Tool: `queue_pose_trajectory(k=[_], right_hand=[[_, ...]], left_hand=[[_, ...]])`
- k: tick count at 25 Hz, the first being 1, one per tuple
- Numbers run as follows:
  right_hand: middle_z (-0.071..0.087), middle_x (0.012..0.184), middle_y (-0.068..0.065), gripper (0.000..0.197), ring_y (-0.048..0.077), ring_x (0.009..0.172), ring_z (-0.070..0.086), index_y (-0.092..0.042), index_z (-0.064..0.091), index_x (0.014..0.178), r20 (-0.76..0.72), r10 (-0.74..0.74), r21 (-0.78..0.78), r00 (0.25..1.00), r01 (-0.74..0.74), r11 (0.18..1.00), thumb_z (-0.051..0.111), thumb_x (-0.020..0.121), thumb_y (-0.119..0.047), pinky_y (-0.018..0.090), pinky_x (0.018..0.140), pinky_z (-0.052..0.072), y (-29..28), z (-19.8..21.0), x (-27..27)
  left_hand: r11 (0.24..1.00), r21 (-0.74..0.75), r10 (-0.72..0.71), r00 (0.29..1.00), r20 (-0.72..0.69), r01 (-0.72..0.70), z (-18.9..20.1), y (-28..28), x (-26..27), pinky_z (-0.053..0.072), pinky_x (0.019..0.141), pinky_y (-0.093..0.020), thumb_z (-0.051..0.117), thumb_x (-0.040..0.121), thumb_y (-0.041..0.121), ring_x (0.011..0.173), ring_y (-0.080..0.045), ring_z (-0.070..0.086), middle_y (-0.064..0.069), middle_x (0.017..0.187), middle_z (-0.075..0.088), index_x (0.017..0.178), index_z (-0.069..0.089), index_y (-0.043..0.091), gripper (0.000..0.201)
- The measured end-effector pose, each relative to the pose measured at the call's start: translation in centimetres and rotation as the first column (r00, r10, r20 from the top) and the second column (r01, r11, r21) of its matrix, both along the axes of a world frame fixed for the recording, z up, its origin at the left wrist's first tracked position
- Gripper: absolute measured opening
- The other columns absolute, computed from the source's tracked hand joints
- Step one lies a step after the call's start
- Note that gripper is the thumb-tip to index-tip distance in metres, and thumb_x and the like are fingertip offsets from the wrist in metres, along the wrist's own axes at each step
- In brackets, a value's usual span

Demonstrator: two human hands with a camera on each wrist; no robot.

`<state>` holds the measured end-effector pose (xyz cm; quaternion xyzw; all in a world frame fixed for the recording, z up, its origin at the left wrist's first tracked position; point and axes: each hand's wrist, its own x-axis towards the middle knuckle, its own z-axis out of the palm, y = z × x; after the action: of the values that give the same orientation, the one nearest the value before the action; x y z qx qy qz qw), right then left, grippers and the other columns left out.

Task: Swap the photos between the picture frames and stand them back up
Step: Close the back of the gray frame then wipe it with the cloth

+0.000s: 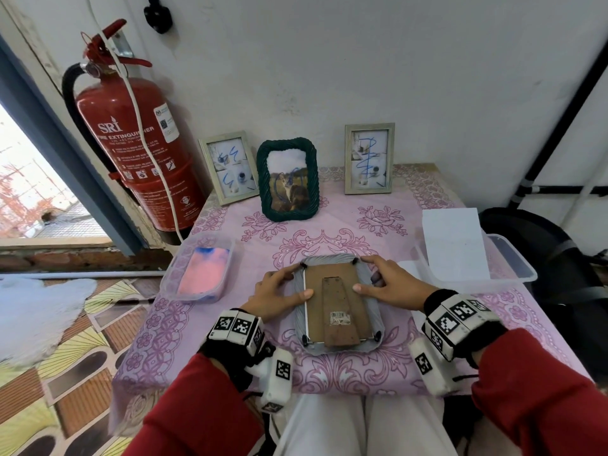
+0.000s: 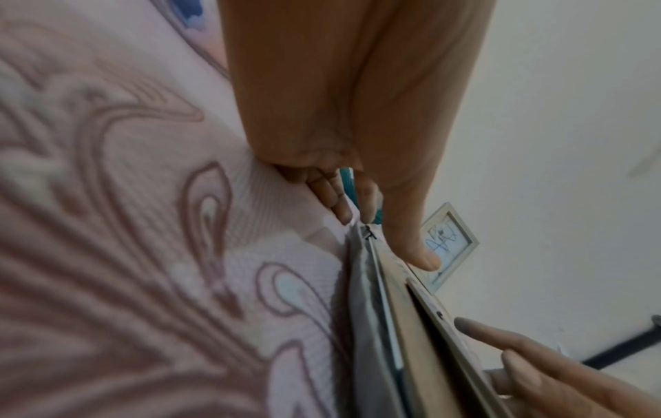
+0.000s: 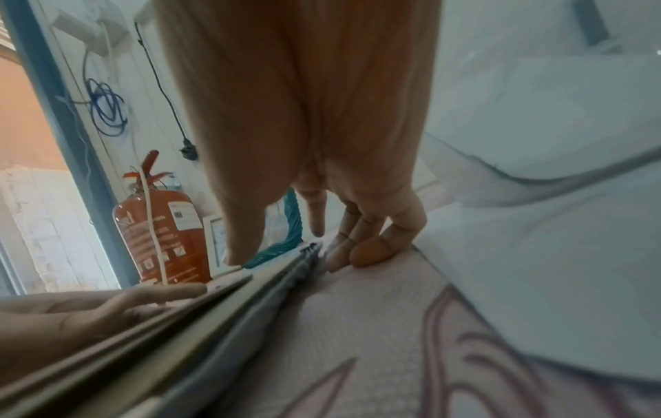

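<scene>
A grey ruffled picture frame (image 1: 300,312) lies face down near the table's front edge, its brown backing and folded stand (image 1: 339,307) facing up. My left hand (image 1: 297,281) holds its left side, thumb on the backing and fingers along the rim (image 2: 365,311). On the frame's right side my right hand (image 1: 365,274) has its thumb on the backing and its fingers curled against the rim (image 3: 250,325). At the back stand a dark green frame with a cat photo (image 1: 288,179) and two pale frames (image 1: 228,167) (image 1: 369,158) with scribbled photos.
A plastic tub holding a pink and blue cloth (image 1: 197,268) sits left of the grey frame. On the right, a clear tub (image 1: 513,268) holds a white sheet (image 1: 455,245). A red fire extinguisher (image 1: 138,143) hangs on the wall at the left.
</scene>
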<state>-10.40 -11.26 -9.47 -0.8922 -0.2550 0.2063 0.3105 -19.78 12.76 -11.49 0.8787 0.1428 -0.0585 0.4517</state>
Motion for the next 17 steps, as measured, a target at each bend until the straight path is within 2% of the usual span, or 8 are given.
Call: queue_pose_trajectory(k=[3, 5, 7, 10, 13, 14, 17], right_hand=[[0.044, 0.113, 0.009, 0.063, 0.015, 0.098, 0.050, -0.019, 0.033, 0.139, -0.045, 0.002, 0.035, 0.999, -0.001, 0.999, 0.064, 0.086, -0.035, 0.023, 0.085, 0.040, -0.9, 0.7, -1.8], [0.045, 0.111, 0.006, 0.049, 0.014, 0.102, 0.050, -0.017, 0.045, 0.130, 0.004, 0.038, -0.009, 0.999, -0.037, 0.999, 0.063, 0.086, -0.031, 0.020, 0.088, 0.038, -1.9, 0.9, -3.3], [0.045, 0.107, 0.002, 0.036, 0.012, 0.103, 0.050, -0.015, 0.055, 0.121, 0.038, 0.046, -0.019, 0.998, -0.045, 0.999, 0.063, 0.087, -0.025, 0.015, 0.088, 0.036, -2.7, 0.9, -5.0], [0.047, 0.106, 0.004, 0.028, 0.014, 0.102, 0.052, -0.012, 0.061, 0.113, 0.086, 0.041, -0.017, 0.995, -0.040, 0.999, 0.065, 0.086, -0.019, 0.012, 0.088, 0.036, -2.9, 0.7, -6.7], [0.047, 0.105, 0.005, 0.028, 0.019, 0.105, 0.051, -0.011, 0.062, 0.111, 0.138, 0.017, -0.035, 0.990, -0.012, 0.999, 0.066, 0.084, -0.018, 0.018, 0.091, 0.039, -2.6, 0.3, -7.3], [0.048, 0.106, 0.006, 0.029, 0.020, 0.106, 0.050, -0.011, 0.062, 0.111, 0.150, 0.007, -0.045, 0.989, -0.001, 0.999, 0.066, 0.083, -0.019, 0.022, 0.093, 0.040, -2.5, 0.2, -7.4], [0.051, 0.108, 0.008, 0.032, 0.022, 0.108, 0.049, -0.013, 0.062, 0.111, 0.171, -0.006, -0.061, 0.985, 0.017, 0.998, 0.069, 0.081, -0.023, 0.028, 0.097, 0.040, -2.3, 0.1, -7.7]], left_hand=[[0.999, 0.018, 0.040, 0.998, 0.056, -0.041, 0.3, -0.9, -2.0, 0.032, 0.112, -0.039, 0.071, 0.080, 0.034, 0.125, -0.019, 0.044, -0.006, 0.125, 0.045, 0.126, 0.056, 0.023, 0.050], [0.990, 0.095, 0.090, 0.990, 0.112, -0.101, 0.3, -1.8, -3.9, 0.034, 0.108, -0.042, 0.067, 0.083, 0.031, 0.116, -0.017, 0.048, -0.001, 0.115, 0.049, 0.111, 0.064, 0.025, 0.028], [0.981, 0.160, 0.089, 0.988, 0.128, -0.109, 0.4, -2.8, -5.8, 0.031, 0.107, -0.039, 0.062, 0.086, 0.030, 0.113, -0.015, 0.049, 0.005, 0.107, 0.048, 0.102, 0.066, 0.031, 0.017], [0.966, 0.237, 0.074, 0.989, 0.126, -0.102, 0.7, -3.9, -7.4, 0.021, 0.093, -0.027, 0.056, 0.089, 0.027, 0.115, -0.011, 0.044, 0.009, 0.107, 0.046, 0.101, 0.067, 0.032, 0.017], [0.967, 0.231, 0.081, 0.988, 0.134, -0.110, 0.7, -4.8, -7.5, 0.016, 0.079, -0.019, 0.057, 0.088, 0.022, 0.117, -0.012, 0.045, 0.005, 0.113, 0.049, 0.103, 0.067, 0.026, 0.019], [0.971, 0.206, 0.095, 0.985, 0.143, -0.123, 0.7, -4.9, -7.6, 0.018, 0.079, -0.018, 0.059, 0.087, 0.021, 0.117, -0.013, 0.045, 0.004, 0.114, 0.050, 0.102, 0.068, 0.025, 0.018], [0.976, 0.165, 0.112, 0.981, 0.159, -0.139, 0.6, -4.9, -7.7, 0.027, 0.098, -0.027, 0.064, 0.084, 0.025, 0.117, -0.014, 0.046, 0.005, 0.113, 0.050, 0.100, 0.068, 0.024, 0.017]])
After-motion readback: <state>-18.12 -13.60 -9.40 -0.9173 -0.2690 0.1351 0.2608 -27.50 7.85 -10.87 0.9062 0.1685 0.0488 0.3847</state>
